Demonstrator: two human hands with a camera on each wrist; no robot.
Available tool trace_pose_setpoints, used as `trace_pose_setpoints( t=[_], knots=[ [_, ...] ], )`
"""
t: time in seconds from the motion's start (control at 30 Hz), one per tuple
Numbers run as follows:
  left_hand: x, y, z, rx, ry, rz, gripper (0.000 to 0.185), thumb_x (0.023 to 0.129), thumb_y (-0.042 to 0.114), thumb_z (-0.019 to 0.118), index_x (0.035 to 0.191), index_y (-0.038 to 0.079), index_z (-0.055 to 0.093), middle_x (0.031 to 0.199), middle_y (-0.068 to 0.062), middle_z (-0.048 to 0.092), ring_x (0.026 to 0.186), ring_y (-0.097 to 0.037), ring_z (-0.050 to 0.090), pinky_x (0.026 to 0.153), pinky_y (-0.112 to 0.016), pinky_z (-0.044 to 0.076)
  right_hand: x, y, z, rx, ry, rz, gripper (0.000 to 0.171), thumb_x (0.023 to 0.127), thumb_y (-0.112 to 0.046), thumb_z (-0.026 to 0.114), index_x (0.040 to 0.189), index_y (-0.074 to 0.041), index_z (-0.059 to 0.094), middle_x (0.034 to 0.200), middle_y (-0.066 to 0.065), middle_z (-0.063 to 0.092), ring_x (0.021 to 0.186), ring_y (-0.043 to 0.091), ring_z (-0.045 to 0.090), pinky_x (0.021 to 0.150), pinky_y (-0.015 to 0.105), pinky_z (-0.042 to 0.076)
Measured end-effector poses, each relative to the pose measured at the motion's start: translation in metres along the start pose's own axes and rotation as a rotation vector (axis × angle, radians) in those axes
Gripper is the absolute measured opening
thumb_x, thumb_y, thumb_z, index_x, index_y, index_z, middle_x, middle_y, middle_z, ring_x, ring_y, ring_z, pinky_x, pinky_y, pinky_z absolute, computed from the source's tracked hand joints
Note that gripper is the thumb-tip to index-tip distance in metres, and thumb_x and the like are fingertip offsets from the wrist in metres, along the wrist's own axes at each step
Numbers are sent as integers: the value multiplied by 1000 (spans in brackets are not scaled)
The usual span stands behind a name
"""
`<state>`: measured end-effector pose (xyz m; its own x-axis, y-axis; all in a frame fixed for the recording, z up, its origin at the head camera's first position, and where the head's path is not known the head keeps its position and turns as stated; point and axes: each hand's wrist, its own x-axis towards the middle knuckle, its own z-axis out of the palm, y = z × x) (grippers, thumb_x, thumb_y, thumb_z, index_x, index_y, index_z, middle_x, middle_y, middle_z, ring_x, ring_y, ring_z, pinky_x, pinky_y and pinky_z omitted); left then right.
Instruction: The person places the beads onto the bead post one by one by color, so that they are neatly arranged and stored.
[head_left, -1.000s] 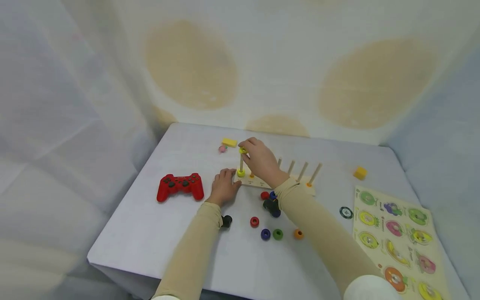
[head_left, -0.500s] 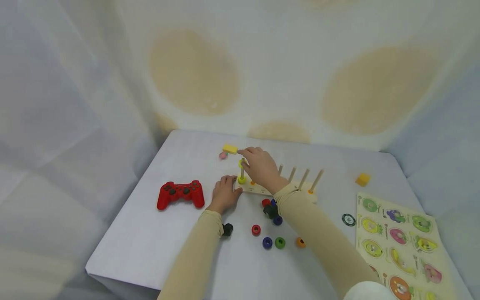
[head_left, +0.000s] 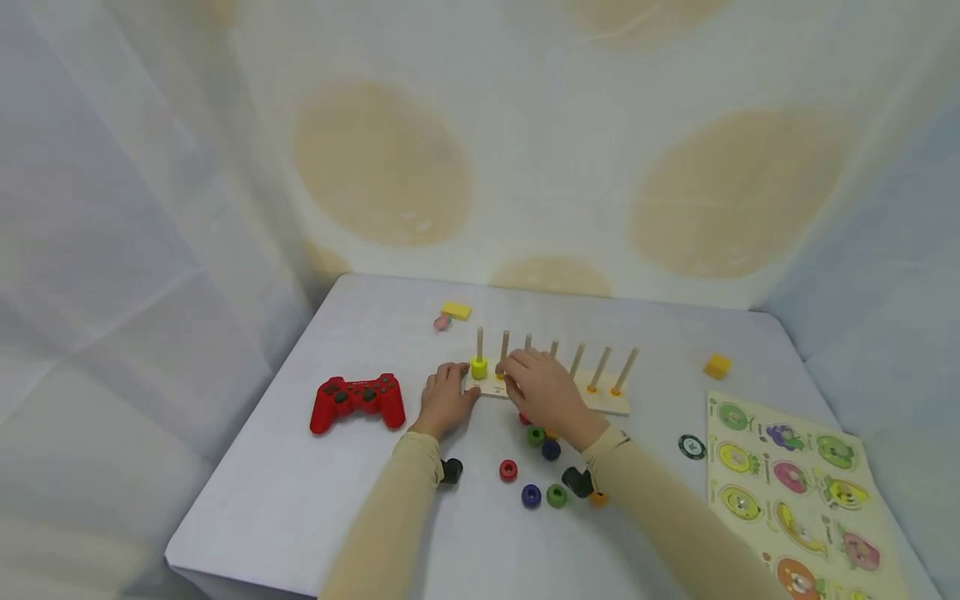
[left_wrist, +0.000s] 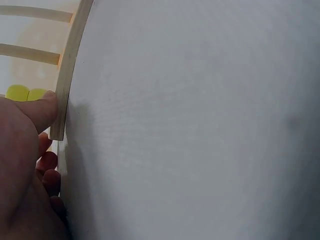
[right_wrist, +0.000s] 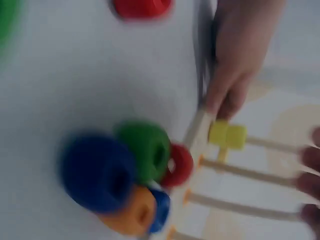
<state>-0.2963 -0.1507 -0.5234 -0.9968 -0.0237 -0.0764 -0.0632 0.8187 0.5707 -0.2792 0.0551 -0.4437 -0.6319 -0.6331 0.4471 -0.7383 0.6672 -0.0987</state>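
A wooden peg board [head_left: 491,386] with a row of upright pegs stands on the table. My left hand [head_left: 444,400] grips its left end; in the left wrist view the thumb [left_wrist: 45,107] presses the front edge, with fingers past the end. Two yellow beads [right_wrist: 227,134] sit stacked at the foot of the leftmost peg. My right hand [head_left: 551,392] is over the board's middle, fingers loosely bent and holding nothing. Just below it is a cluster of beads: dark blue [right_wrist: 97,170], green [right_wrist: 145,150], orange [right_wrist: 132,212] and red [right_wrist: 177,165], with another blue partly hidden.
Nearer me lie a red bead [head_left: 508,471], a purple bead [head_left: 531,497], a green bead [head_left: 557,496] and an orange bead [head_left: 598,498]. A red game controller [head_left: 357,402] is at left. A fruit puzzle board [head_left: 787,492], poker chip [head_left: 692,447] and yellow-orange block [head_left: 717,366] lie at right.
The upper yellow bead left my right hand and slid down the leftmost peg onto the other. My right hand then moved right and toward me. The left hand stayed at the board's end.
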Motion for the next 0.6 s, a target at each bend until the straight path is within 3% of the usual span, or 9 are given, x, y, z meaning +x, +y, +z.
trace_pose_setpoints(
  t=[0.13, 0.23, 0.43, 0.6],
  knots=[
    [-3, -1, 0, 9, -2, 3, 58, 102, 39, 59, 152, 16, 42, 156, -12, 37, 138, -35, 38, 115, -53, 34, -41, -24, 10, 59, -274, -24, 26, 99, -35, 66, 121, -22, 71, 108, -4, 70, 97, 15, 66, 85, 37, 55],
    [-6, 1, -2, -2, 8, 2, 57, 102, 39, 60, 151, 15, 43, 156, -12, 37, 137, -36, 39, 114, -54, 34, -66, -40, 16, 29, -381, -49, 34, 97, -46, 65, 126, -27, 69, 110, -4, 67, 100, 15, 64, 88, 38, 55],
    [-6, 4, -4, -11, 15, 1, 56, 102, 36, 60, 151, 14, 42, 156, -13, 36, 137, -37, 38, 114, -56, 33, -80, -46, 25, -13, -327, -5, 21, 92, -37, 75, 109, -25, 72, 99, -7, 65, 92, 12, 62, 85, 36, 52],
    [-3, 3, -3, 15, 5, -2, 57, 103, 38, 58, 152, 16, 41, 157, -12, 36, 138, -35, 38, 115, -54, 34, -57, -38, 7, 128, -144, 135, 30, 88, -28, 81, 114, -18, 71, 104, -4, 70, 90, 13, 65, 81, 36, 54]
  ],
)
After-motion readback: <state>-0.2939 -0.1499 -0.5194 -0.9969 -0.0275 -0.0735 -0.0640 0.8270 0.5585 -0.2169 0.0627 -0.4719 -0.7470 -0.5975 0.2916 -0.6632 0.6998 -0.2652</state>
